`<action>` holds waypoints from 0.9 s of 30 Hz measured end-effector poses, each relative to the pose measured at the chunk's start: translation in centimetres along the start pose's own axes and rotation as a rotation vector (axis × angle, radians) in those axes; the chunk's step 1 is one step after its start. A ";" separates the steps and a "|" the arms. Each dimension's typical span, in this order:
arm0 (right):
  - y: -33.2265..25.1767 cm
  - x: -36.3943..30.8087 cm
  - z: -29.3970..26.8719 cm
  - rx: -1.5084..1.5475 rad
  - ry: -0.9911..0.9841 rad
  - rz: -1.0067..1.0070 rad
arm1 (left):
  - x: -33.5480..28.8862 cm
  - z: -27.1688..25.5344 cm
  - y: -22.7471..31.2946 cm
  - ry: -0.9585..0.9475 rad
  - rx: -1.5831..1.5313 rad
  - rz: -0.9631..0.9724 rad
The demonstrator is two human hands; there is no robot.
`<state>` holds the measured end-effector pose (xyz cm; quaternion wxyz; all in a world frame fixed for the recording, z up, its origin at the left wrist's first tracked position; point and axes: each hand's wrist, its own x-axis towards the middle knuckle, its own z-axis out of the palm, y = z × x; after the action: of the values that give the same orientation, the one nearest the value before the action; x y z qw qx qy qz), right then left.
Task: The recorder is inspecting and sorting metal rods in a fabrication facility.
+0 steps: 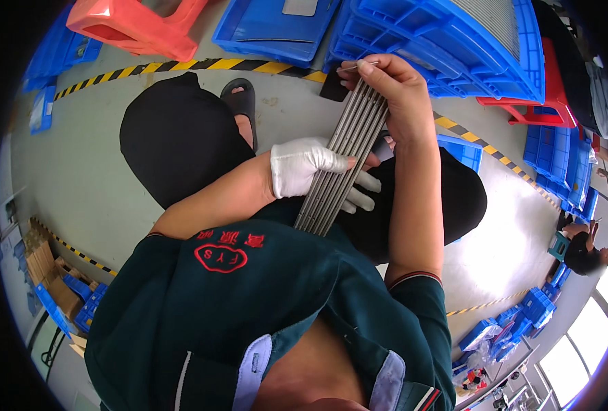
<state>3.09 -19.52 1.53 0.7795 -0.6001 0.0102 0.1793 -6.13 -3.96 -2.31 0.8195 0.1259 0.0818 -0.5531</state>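
I hold a flat bundle of several long grey metal rods (345, 154), lined up side by side, sloping from my chest up to the right. My left hand (311, 170), in a white glove, wraps around the middle of the bundle, its fingers showing on the far side. My right hand (396, 92), bare, grips the far top end of the rods, with the thumb laid across their tips. My knees in black trousers (181, 137) lie under the bundle, and my dark green shirt fills the lower part of the view.
Blue plastic crates (454, 41) are stacked ahead, with an orange stool (140, 24) at the upper left and a red stool (543, 103) at the right. Yellow and black tape (201, 66) marks the grey floor. Another person (581, 250) crouches at the far right among more blue bins.
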 end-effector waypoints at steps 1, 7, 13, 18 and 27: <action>0.0 -0.1 0.0 -0.002 0.001 0.001 | -0.1 0.4 0.2 0.029 0.035 0.011; 0.6 -0.1 0.5 -0.003 0.191 0.020 | -0.1 0.5 0.7 0.047 0.011 0.015; 1.0 0.3 1.1 -0.100 0.245 -0.018 | -0.4 0.4 0.8 0.051 -0.016 0.040; 1.3 0.3 1.6 -0.132 0.244 -0.088 | -0.4 0.3 0.9 0.040 0.013 0.048; 1.4 -0.2 1.5 -0.164 0.244 -0.113 | -0.3 0.5 0.5 0.049 0.046 0.034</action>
<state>2.23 -17.88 0.67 0.7298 -0.6786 0.0564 0.0613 -5.76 -3.63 -1.65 0.8234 0.1595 0.0869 -0.5377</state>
